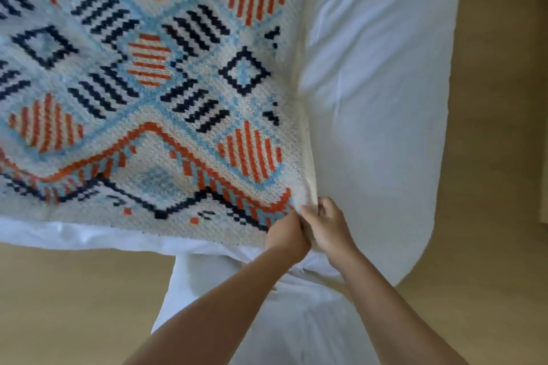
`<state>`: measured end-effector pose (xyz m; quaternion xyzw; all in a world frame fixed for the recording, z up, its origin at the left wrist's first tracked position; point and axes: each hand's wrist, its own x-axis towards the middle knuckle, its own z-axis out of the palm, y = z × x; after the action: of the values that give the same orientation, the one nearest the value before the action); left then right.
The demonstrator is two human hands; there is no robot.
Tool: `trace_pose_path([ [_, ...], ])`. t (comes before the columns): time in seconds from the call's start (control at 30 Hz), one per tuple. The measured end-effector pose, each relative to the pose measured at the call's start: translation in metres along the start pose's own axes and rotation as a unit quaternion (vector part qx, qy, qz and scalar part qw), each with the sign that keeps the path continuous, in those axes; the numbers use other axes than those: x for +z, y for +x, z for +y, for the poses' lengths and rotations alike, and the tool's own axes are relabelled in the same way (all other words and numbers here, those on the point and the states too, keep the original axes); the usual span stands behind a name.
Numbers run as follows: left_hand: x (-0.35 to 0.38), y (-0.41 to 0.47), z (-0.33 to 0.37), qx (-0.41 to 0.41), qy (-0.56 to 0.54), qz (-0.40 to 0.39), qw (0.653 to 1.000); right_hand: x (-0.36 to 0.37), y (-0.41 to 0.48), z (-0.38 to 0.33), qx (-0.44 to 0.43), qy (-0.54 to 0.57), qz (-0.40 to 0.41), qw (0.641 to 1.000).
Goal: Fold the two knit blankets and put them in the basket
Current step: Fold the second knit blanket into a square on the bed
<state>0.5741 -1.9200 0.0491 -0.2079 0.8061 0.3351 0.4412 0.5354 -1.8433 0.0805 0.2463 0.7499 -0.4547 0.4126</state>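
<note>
Under the curled fingers sat the blanket (pixel 148 83) corner, left hand (pixel 286 234) and right hand (pixel 329 225) touching, both pinching its edge, rest spread on the bed (pixel 370 83) beyond them; likely first fold, next carry corner across, edges matched; basket unseen.

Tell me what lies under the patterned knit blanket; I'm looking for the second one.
Only white bedding shows, past the right and near edges of the patterned knit blanket. The left hand and right hand grip its near corner. Anything beneath its middle is covered.
</note>
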Motion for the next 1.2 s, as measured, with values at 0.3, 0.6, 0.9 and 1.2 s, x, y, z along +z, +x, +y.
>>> trace_pose_path([
  [0.3, 0.012, -0.01, -0.015, -0.036, -0.135, 0.051, 0.989, 0.008, 0.016, 0.011, 0.034, -0.021, -0.084, 0.996],
  [0.6, 0.002, -0.029, -0.023, -0.108, -0.203, 0.106, 0.967, 0.011, 0.0, 0.004, -0.006, -0.067, -0.114, 0.991],
  [0.9, -0.015, -0.06, -0.041, -0.11, -0.3, 0.235, 0.918, 0.033, -0.002, -0.017, -0.025, -0.109, -0.098, 0.989],
  [1.2, -0.081, -0.109, -0.132, -0.061, -0.421, 0.308, 0.851, 0.139, -0.04, -0.071, -0.109, -0.089, -0.113, 0.984],
])
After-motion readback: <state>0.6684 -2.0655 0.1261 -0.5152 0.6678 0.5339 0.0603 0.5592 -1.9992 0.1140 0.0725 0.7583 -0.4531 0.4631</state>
